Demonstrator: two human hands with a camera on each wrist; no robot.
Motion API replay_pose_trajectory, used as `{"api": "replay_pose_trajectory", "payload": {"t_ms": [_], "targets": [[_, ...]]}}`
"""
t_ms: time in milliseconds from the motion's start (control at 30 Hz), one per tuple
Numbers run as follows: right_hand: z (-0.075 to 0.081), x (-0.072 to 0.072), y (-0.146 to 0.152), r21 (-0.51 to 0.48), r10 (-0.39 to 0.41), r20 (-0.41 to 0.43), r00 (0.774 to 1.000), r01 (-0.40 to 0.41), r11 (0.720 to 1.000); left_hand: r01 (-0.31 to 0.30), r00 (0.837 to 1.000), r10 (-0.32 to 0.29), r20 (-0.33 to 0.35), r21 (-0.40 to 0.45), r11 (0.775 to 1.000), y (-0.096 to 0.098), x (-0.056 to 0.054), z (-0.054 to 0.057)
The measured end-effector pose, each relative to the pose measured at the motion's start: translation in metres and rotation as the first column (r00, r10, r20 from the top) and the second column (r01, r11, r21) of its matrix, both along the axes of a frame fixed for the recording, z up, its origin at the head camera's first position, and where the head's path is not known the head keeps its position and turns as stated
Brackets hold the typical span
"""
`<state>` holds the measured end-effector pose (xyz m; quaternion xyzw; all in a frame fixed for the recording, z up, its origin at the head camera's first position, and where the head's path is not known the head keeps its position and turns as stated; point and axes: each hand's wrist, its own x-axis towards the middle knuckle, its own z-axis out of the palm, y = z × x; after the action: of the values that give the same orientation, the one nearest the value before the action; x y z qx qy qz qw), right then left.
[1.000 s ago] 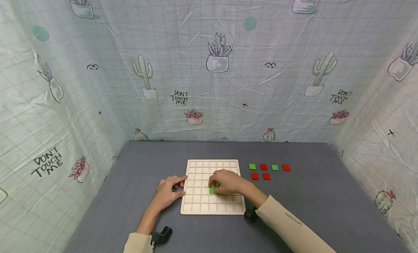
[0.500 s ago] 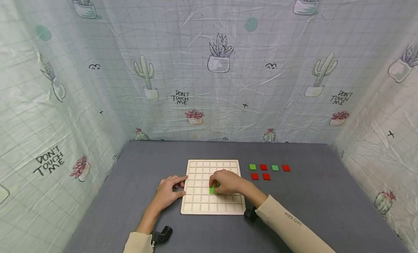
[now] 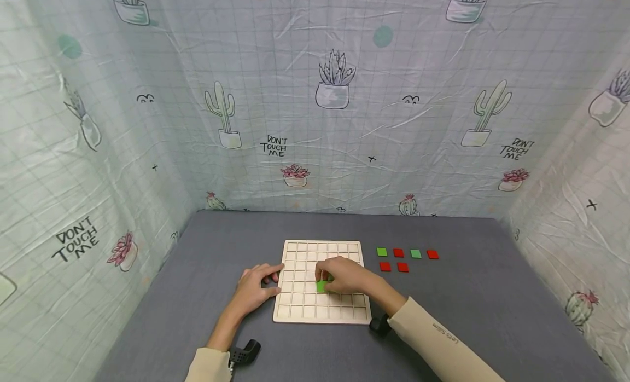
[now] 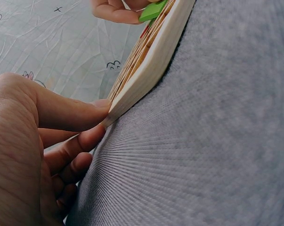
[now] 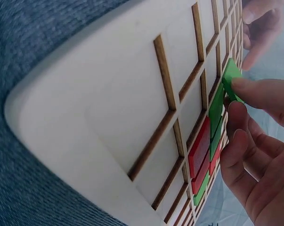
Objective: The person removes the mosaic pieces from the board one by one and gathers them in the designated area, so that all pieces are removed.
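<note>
Here is the right hand (image 3: 343,275) out over the wooden board (image 3: 297,314), thumb and fingertip pinching a green tile (image 5: 230,69). That tile is tipped up from the grid at the far end of a little cluster; whether its lower edge touches the board, I can't tell.

Right beside it, green tiles (image 5: 216,107) and red tiles (image 5: 199,148) sit in their squares, partly hidden under the hand from above.

Over on the other side, the left hand (image 3: 252,288) has its grip spread, thumb and index finger well apart, their tips touching the board's left edge. The other fingers curl in underneath.

To the right of the board, six loose tiles lie on the grey desk (image 3: 236,229): in the back row green (image 3: 381,252), red, green and red, and two reds (image 3: 385,266) in front. Black devices (image 3: 245,353) ride on both wrists, just below cream sleeves (image 3: 438,338). Behind it all hangs a cactus-print sheet (image 3: 266,97), creased and pale.
</note>
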<state>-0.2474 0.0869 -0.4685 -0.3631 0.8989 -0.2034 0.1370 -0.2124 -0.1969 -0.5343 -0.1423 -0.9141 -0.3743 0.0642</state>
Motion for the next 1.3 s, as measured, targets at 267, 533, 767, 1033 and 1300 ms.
{"api": "replay_pose_trajectory", "payload": {"t_ms": [267,533,767,1033,1300], "targets": [[0.001,0.002,0.003,-0.032,0.020,0.031,0.999,-0.019,0.999,0.001,1.000,-0.001,-0.004,0.002,1.000,-0.001,0.000,-0.002],[0.001,0.003,0.005,-0.053,0.028,0.031,0.999,-0.026,0.998,0.007,1.000,-0.007,0.000,0.010,1.000,-0.002,0.000,-0.003],[0.004,0.001,0.013,-0.090,0.040,-0.008,0.999,-0.041,0.995,0.008,1.000,-0.008,-0.005,0.008,1.000,-0.001,0.000,-0.002],[0.010,-0.003,0.030,-0.111,0.017,-0.002,1.000,-0.017,0.994,0.000,1.000,0.000,-0.002,0.007,1.000,0.000,0.000,0.000],[0.010,-0.007,0.051,-0.138,-0.029,0.028,0.999,0.032,0.990,0.006,1.000,-0.006,0.001,0.002,1.000,0.001,-0.002,-0.001]]}}
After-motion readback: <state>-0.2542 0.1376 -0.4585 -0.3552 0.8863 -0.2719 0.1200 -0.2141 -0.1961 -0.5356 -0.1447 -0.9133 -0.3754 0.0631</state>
